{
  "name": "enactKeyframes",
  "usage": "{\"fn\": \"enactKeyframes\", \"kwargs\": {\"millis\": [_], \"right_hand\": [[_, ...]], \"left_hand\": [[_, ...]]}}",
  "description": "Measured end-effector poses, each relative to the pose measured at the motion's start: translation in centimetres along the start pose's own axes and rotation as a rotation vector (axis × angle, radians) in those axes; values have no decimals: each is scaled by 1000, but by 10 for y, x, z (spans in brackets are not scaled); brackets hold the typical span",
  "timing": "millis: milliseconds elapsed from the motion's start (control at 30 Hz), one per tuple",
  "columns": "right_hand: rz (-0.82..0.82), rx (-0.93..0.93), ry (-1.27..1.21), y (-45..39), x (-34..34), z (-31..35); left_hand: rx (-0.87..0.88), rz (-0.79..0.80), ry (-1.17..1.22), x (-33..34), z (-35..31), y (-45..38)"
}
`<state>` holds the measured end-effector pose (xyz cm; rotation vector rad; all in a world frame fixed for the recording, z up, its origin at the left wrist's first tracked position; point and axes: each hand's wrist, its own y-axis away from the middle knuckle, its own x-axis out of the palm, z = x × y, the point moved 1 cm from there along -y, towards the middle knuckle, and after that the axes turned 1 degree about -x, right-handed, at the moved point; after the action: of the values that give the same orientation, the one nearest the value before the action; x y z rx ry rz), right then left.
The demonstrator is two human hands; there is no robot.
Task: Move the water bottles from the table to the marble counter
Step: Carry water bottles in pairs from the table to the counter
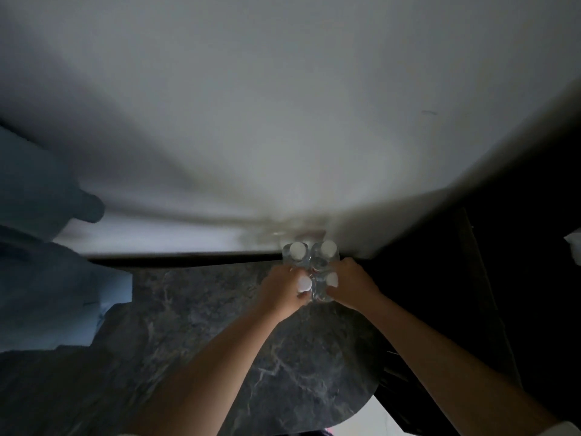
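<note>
Several clear water bottles [314, 262] with white caps stand bunched together at the far edge of the dark marble counter [204, 325], close to the white wall. My left hand [283, 291] grips the near left bottle, its cap showing by my fingers. From the right, my right hand [352, 281] wraps its fingers round the near right bottle. Both arms reach forward over the counter. The bottles' lower parts are hidden by my hands.
A white wall [283, 121] rises straight behind the counter. Blurred blue-grey objects [41, 247] stand at the left. The counter's rounded end [361, 404] lies at the lower right, with a dark cabinet or gap [471, 309] beside it.
</note>
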<state>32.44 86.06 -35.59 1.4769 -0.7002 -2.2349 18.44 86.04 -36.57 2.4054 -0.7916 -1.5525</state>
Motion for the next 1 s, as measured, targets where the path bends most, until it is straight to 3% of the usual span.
{"fn": "enactKeyframes", "kwargs": {"millis": [200,467,700,1000], "right_hand": [[-24,-138,101,26,-21,44],[43,-517,303,85,-1,169],[150,-893,438,168,73,310],[224,-1321,582,336,214,487]], "left_hand": [[-206,-109,-65,-37,25,44],[-617,-211,32,-64,90,191],[-1034,-387,290,-63,161,378],[-1475,-470,234,-32,238,664]]}}
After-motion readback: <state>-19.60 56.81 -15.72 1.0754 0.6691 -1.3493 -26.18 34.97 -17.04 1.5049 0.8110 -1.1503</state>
